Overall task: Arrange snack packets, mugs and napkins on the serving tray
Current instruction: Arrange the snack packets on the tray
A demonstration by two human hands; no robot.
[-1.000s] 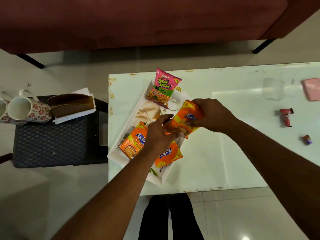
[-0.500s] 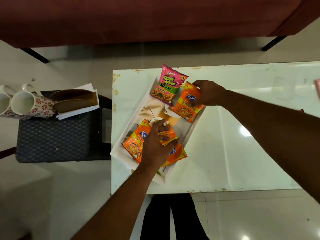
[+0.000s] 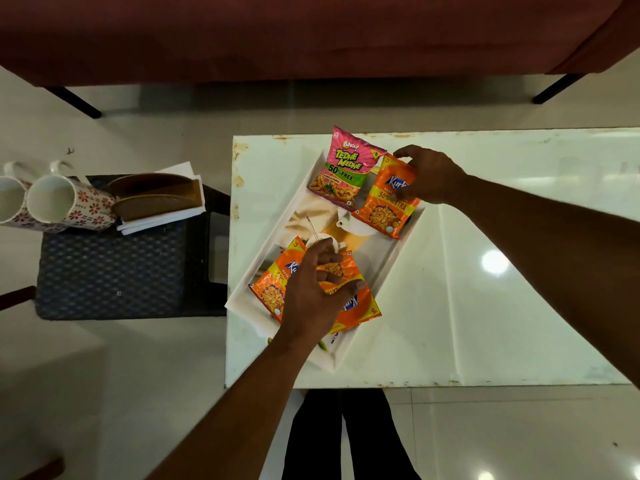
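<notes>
Tray (image 3: 391, 271), white, lies slantwise on the left of the tabletop (image 3: 485, 306). Near end first: the left hand (image 3: 311, 292) is spread, fingers loose, over two overlapping orange packets (image 3: 360, 308), thumb tip on the right one. Up at the far end, the right hand (image 3: 429, 178) pinches the third orange packet (image 3: 384, 211) by its top corner, thumb on its face; that one lies just beside the pink packet (image 3: 343, 171). Off left, mugs (image 3: 52, 199) and napkins (image 3: 162, 218) sit on a stool (image 3: 110, 271), well apart from the tray.
</notes>
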